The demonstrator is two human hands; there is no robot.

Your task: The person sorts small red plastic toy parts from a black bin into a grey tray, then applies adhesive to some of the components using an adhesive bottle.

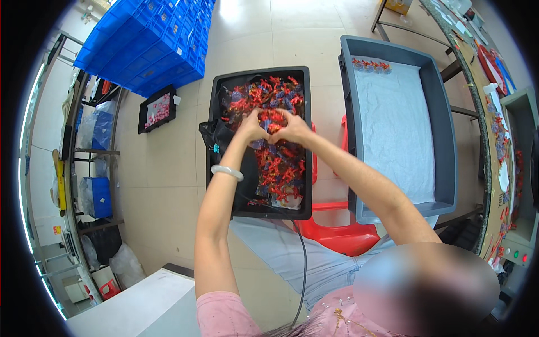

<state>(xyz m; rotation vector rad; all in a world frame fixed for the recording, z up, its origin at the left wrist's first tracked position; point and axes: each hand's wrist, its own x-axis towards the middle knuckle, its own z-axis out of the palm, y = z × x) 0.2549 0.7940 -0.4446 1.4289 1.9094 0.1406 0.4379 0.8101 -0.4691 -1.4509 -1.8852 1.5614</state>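
From my remote view, the left hand [254,127] and right hand [293,130] curl half-open over red pieces [279,168] in the black bin [307,112], any grip unclear, so I'd favour light pinches.

A factory workshop: stacked blue crates [157,50] far left, metal shelving [98,152] left, small red pieces [281,171] heaped in a black bin [307,168], a cluttered tabletop [467,58] right, a machine [512,242] with lit buttons.

Glossy plastic pieces [279,173] — matt black plastic tray [307,168] — smooth grey plastic bin [444,146], wrinkled liner [396,135].
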